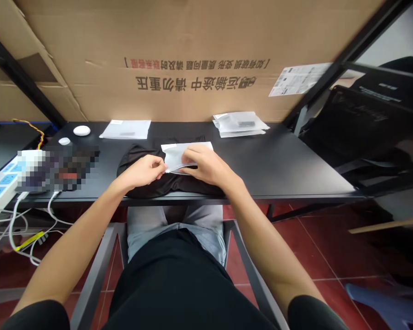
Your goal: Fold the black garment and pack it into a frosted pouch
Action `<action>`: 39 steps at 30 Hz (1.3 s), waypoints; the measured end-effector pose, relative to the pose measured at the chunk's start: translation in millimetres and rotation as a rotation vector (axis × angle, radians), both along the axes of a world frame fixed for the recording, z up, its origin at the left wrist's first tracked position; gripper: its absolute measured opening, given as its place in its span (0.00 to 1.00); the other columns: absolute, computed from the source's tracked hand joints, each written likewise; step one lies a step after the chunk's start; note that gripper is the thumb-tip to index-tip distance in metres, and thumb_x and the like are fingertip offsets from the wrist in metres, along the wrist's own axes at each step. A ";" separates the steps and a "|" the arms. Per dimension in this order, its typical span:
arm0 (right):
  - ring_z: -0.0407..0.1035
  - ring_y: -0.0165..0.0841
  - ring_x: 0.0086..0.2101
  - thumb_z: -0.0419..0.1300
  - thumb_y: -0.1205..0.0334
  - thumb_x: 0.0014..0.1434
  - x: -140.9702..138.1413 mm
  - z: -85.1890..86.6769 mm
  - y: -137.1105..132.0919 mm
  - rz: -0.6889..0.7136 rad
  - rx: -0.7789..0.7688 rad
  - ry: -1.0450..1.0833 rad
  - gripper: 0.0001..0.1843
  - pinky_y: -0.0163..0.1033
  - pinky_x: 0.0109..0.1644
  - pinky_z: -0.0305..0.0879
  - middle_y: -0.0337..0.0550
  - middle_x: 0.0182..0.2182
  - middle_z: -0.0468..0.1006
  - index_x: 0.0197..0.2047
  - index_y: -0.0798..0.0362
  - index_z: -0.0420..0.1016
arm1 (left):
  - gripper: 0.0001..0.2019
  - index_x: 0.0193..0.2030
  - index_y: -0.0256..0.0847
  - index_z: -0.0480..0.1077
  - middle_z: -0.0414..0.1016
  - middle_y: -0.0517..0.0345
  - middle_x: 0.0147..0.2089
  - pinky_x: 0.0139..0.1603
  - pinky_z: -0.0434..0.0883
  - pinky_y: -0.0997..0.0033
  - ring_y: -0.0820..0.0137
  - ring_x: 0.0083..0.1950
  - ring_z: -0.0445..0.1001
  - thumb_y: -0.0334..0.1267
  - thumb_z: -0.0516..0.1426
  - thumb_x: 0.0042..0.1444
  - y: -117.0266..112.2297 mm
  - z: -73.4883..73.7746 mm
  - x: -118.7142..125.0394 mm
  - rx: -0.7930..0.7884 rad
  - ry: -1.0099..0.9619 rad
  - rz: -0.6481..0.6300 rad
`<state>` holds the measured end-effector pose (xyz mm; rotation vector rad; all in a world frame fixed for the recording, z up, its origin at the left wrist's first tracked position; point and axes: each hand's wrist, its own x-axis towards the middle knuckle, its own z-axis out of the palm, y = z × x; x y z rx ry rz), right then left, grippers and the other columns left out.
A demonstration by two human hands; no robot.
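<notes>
A translucent white plastic pouch (174,155) is held above a crumpled black cloth (142,185) near the desk's front edge. My left hand (146,172) pinches the pouch's lower left corner between thumb and fingers. Over its right half, my right hand (206,165) has its fingertips curled into or behind the pouch, with the thumb below the near edge. A dark gap shows along that edge by the thumb. Whether anything lies inside the pouch is hidden by the right hand.
More flat pouches lie at the back: one pouch (125,129) on the left, a small stack (241,123) on the right. A white oval case (81,131) and a power strip (0,188) with cables are at left. Behind the desk (289,165) stands a cardboard sheet (192,36).
</notes>
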<state>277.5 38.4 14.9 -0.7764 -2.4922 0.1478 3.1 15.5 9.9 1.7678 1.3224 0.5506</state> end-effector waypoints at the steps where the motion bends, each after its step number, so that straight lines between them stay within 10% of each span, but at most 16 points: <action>1: 0.75 0.46 0.46 0.72 0.61 0.70 -5.5 0.1 -1.9 0.028 0.023 -0.007 0.08 0.47 0.50 0.67 0.48 0.46 0.82 0.46 0.49 0.77 | 0.15 0.30 0.44 0.69 0.74 0.61 0.28 0.26 0.62 0.71 0.73 0.25 0.66 0.47 0.61 0.65 0.2 0.2 -0.3 0.016 -0.003 -0.009; 15: 0.67 0.45 0.45 0.55 0.68 0.79 -33.9 -6.5 -12.9 0.015 0.486 -0.221 0.13 0.50 0.51 0.57 0.50 0.43 0.82 0.44 0.50 0.80 | 0.11 0.27 0.43 0.64 0.65 0.64 0.25 0.25 0.51 0.74 0.77 0.24 0.56 0.39 0.59 0.57 -8.1 3.2 12.8 0.030 -0.232 0.078; 26: 0.71 0.46 0.45 0.57 0.63 0.78 69.4 -1.1 -8.5 -0.158 0.430 -0.227 0.13 0.53 0.53 0.64 0.49 0.43 0.84 0.41 0.48 0.80 | 0.12 0.27 0.42 0.66 0.62 0.64 0.24 0.23 0.50 0.76 0.79 0.23 0.53 0.39 0.64 0.58 -3.2 20.2 -29.1 0.027 -0.376 0.219; 30: 0.76 0.51 0.54 0.61 0.61 0.76 73.0 -1.7 -12.8 -0.214 0.337 -0.204 0.10 0.57 0.59 0.70 0.53 0.52 0.86 0.55 0.47 0.82 | 0.14 0.28 0.42 0.67 0.63 0.63 0.25 0.24 0.56 0.76 0.78 0.24 0.56 0.40 0.65 0.61 -10.6 23.2 -21.9 -0.047 -0.412 0.154; 34: 0.68 0.56 0.72 0.65 0.59 0.72 30.4 -6.3 -12.4 -0.167 0.225 -0.208 0.38 0.61 0.72 0.69 0.63 0.77 0.71 0.81 0.54 0.63 | 0.15 0.28 0.42 0.67 0.63 0.63 0.25 0.24 0.59 0.75 0.77 0.24 0.56 0.41 0.64 0.64 -16.3 26.3 -8.0 -0.084 -0.390 0.096; 39: 0.77 0.52 0.68 0.55 0.77 0.69 2.3 8.9 7.3 -0.150 0.128 -0.311 0.41 0.53 0.64 0.77 0.57 0.74 0.77 0.83 0.53 0.62 | 0.20 0.28 0.43 0.68 0.72 0.57 0.27 0.33 0.71 0.67 0.70 0.27 0.69 0.48 0.56 0.71 -11.4 21.5 -3.3 0.133 -0.210 0.137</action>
